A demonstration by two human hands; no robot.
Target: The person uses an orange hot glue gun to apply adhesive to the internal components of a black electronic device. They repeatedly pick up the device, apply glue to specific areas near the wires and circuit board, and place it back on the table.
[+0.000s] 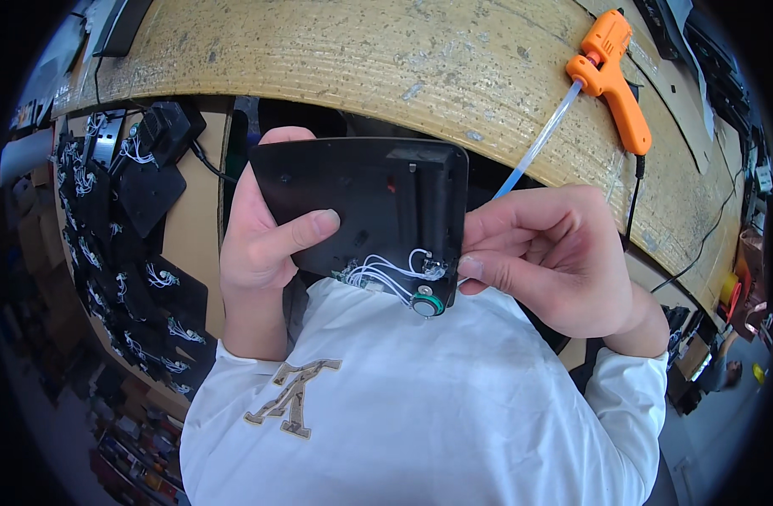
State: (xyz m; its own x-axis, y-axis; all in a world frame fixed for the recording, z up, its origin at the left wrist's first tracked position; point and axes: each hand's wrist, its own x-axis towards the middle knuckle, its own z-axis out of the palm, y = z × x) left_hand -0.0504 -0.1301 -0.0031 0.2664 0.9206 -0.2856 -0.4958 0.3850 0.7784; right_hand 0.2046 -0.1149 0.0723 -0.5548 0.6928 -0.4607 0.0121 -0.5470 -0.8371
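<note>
A thin black plastic panel (336, 181) with rounded corners is held up in front of my white shirt. My left hand (264, 240) grips its left side, thumb on the face and the other fingers behind. Closed fingers of my right hand (555, 253) pinch the panel's lower right edge, the thumb tip beside a small clear-coated part (433, 268). White wires (378, 268) run along the lower edge to this part and to a round silver disc with a green rim (427, 304), which hangs at the bottom edge. My right fingertips are partly hidden.
An orange glue gun (610, 80) lies on the worn wooden table (344, 59), a translucent glue stick (542, 139) reaching from it toward my right hand. Its black cord (633, 198) trails off the near edge. On my left, cardboard (188, 244) carries several black wired pieces (154, 198).
</note>
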